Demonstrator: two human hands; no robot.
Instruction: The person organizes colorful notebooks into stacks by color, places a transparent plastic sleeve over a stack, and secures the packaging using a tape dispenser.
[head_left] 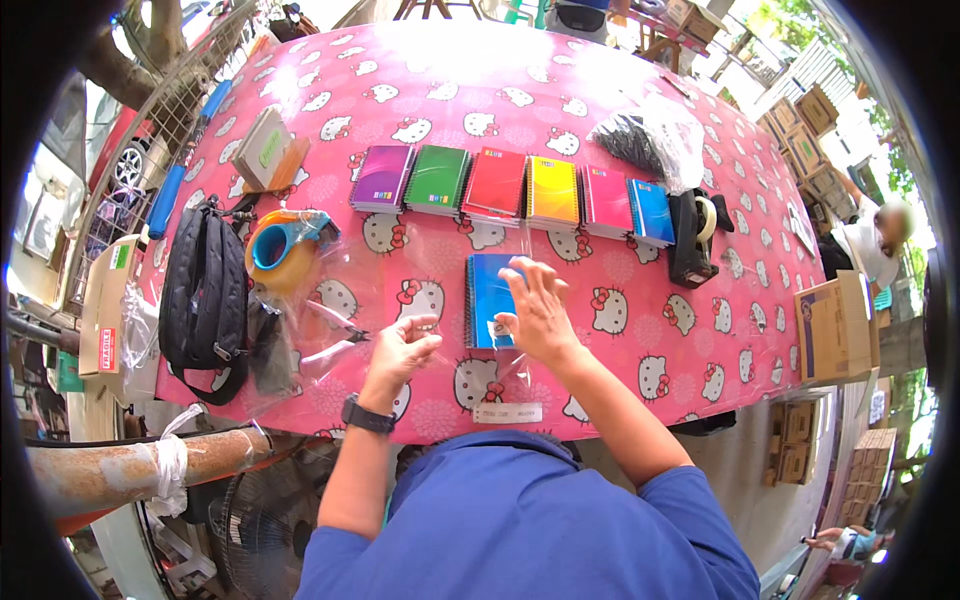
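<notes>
A blue spiral notebook (488,278) lies in front of me on the pink patterned tablecloth, its coil along the left side. Over its right part is my right hand (540,312), fingers apart, thumb by a small white mark low on the cover. To the left of the notebook, my left hand (408,345) has its fingertips pinched together; what they hold, if anything, I cannot make out. Thin clear plastic (513,372) shows below the notebook. Farther off stand stacks of notebooks in a row: purple (383,176), green (438,178), red (495,182), yellow (553,190), pink (606,198) and blue (652,212).
A black tape dispenser (690,255) ends the row, with clear plastic bags (668,140) behind it. Pliers (338,347), tape rolls (272,246) and a black bag (205,295) lie to the left. A cardboard box (836,328) stands at right; a person (868,250) is beyond.
</notes>
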